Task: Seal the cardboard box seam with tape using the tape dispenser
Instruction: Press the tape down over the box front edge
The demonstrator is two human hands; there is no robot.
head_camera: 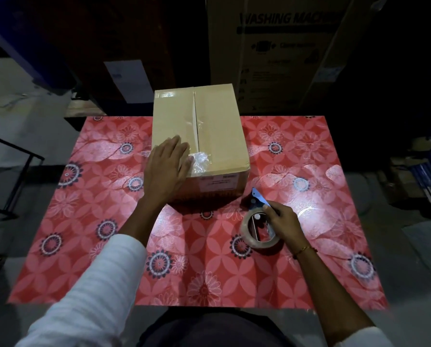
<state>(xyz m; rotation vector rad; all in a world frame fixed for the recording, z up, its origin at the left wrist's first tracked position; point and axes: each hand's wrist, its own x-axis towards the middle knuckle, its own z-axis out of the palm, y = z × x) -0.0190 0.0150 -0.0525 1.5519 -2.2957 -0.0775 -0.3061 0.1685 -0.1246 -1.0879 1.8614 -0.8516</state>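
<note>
A brown cardboard box [219, 126] stands at the far middle of the table, its two top flaps meeting in a seam [195, 121] that runs away from me. Clear tape shines along the seam, and a crumpled end of tape [200, 161] lies over the near top edge. My left hand [168, 166] rests flat, fingers spread, on the box's near left corner, right beside that tape end. My right hand [283, 221] grips the tape dispenser [258, 229], which sits on the table in front of the box's near right corner, with its clear tape roll and blue blade end.
The table is covered with a red flowered cloth [109, 221]. A large carton marked "washing machine" [284, 46] stands behind the table. A black metal frame [14, 171] is at the left, and stacked items [422, 176] lie on the floor at the right.
</note>
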